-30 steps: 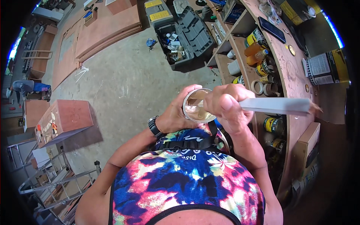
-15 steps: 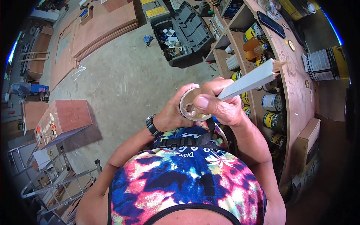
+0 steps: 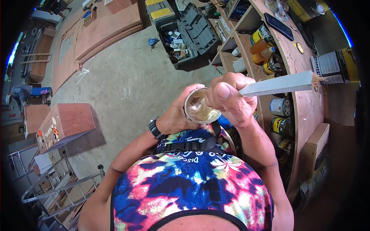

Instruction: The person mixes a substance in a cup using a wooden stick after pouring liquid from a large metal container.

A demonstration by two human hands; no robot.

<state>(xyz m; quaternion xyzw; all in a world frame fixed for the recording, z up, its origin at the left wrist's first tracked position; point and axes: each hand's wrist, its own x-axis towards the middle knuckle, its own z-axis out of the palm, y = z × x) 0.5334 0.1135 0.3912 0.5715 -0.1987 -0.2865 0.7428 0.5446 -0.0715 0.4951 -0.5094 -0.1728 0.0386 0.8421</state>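
In front of my chest, my left hand is wrapped round a clear plastic cup. A pale, glossy substance shows inside it. My right hand grips a white-grey wooden stick just over the cup's right rim. The stick's splintered end, bare wood, points out to the right above the shelf unit. Its other end is hidden behind my right fingers, so I cannot see whether it reaches into the cup. Both hands are closed.
At my right stands a wooden shelf unit with several cans and orange bottles; a phone lies on top. An open toolbox sits on the floor ahead. Plywood sheets, a wooden box and a ladder are leftward. Another person bends at far left.
My right hand has turned, swinging the stick's splintered end to the right and lower. More of the cup's inside now shows. The left hand stays in nearly the same place.
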